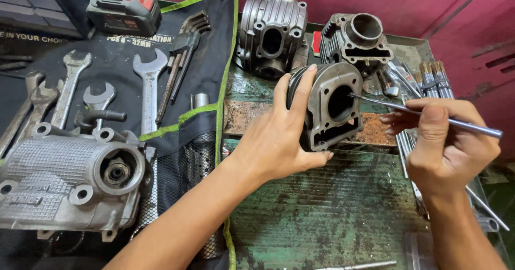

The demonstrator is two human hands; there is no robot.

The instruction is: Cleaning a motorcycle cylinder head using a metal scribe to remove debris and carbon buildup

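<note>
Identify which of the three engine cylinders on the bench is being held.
The front cylinder, gripped by the left hand, bore facing the right hand's thin metal tool. The other two stand untouched behind.

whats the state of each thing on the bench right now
left hand: grip around the finned engine cylinder, holding it on its side
right hand: grip pinching a thin metal rod, tip at the cylinder bore edge
two other cylinders: standing at the back, untouched
cylinder head cover: lying on the left, untouched
wrenches: laid out on the open tool roll
power tool battery: resting loose, attached to nothing
</note>
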